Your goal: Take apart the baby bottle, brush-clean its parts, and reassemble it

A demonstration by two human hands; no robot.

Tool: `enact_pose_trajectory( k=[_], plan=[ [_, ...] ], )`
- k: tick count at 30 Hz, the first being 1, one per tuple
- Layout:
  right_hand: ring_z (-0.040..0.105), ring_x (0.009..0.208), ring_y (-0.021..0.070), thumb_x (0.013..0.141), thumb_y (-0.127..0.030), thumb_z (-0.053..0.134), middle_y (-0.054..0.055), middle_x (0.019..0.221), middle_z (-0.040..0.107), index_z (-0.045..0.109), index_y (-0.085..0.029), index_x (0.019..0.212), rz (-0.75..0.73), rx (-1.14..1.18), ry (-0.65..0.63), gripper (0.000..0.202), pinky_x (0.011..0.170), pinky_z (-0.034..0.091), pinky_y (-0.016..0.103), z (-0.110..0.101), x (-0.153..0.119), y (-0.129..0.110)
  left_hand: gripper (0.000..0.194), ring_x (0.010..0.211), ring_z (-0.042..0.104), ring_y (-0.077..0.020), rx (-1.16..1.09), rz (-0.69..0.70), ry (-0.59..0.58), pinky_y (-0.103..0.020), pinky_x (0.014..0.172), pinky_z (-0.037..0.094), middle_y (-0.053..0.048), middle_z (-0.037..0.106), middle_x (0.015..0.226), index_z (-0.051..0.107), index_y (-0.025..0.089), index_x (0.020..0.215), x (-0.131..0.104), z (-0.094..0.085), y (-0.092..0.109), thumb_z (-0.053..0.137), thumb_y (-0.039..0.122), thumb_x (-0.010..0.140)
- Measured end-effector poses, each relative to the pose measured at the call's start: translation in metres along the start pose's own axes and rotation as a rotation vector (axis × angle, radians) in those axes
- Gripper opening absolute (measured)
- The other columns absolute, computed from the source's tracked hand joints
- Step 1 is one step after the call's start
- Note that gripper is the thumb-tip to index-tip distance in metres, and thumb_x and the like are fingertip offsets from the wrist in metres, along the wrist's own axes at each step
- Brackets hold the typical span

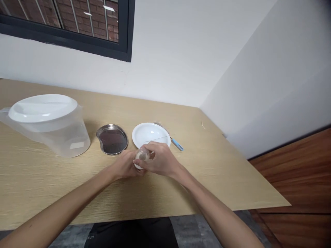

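A small, round, translucent whitish object (141, 155) is held up between both hands above the near middle of a pale wood-grain table (227, 172). The left hand (126, 164) is curled around its left side and underside, its fingers largely hidden. The right hand (161, 159) is partly closed, thumb and bent fingers pinching the object from the right. What the object is, or whether it bears markings, cannot be made out.

Just beyond lies a glossy white oval bowl (142, 131), its near edge covered by the right hand. A thin tool with a light-blue handle (177, 144) rests across its right rim, its far end hard to follow. Something clear and blurred (161, 125) sits behind the bowl.

To the left is a shiny kidney-shaped metal tray (113, 143), then a large translucent plastic jug with a white lid (43, 106), bearing a pale rectangular patch with no legible writing. Tiny light lettering on the person's black clothing (131, 234) is too small to read; the clothing is cut off below.
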State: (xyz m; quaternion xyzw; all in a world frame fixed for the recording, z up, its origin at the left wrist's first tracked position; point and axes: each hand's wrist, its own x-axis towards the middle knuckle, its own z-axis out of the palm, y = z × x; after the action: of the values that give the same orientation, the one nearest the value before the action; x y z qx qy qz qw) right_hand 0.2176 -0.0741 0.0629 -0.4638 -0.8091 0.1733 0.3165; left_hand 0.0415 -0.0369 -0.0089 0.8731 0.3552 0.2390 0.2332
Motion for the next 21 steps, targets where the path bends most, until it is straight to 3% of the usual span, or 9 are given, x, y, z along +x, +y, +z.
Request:
enact_pose_trajectory(
  k=[12, 21],
  plan=[
    [0.054, 0.065, 0.011, 0.079, -0.036, 0.084, -0.001, 0.072, 0.066, 0.074, -0.018, 0.076, 0.051, 0.022, -0.114, 0.021, 0.059, 0.038, 0.024, -0.011, 0.007, 0.0, 0.012, 0.062, 0.062, -0.016, -0.008, 0.007, -0.002, -0.025, 0.059, 0.038, 0.002, 0.069, 0.071, 0.063, 0.021, 0.078, 0.0, -0.004, 0.006, 0.068, 0.028, 0.07],
    [0.052, 0.063, 0.0102, 0.076, -0.031, 0.086, -0.002, 0.069, 0.064, 0.073, -0.019, 0.074, 0.009, 0.036, -0.165, 0.019, 0.058, 0.037, 0.024, -0.015, 0.011, 0.003, 0.011, 0.057, 0.056, -0.0148, -0.023, -0.021, 0.013, -0.026, 0.057, 0.036, 0.002, 0.063, 0.064, 0.062, 0.021, 0.074, 0.0, -0.003, 0.006, 0.068, 0.025, 0.066]
  ],
)
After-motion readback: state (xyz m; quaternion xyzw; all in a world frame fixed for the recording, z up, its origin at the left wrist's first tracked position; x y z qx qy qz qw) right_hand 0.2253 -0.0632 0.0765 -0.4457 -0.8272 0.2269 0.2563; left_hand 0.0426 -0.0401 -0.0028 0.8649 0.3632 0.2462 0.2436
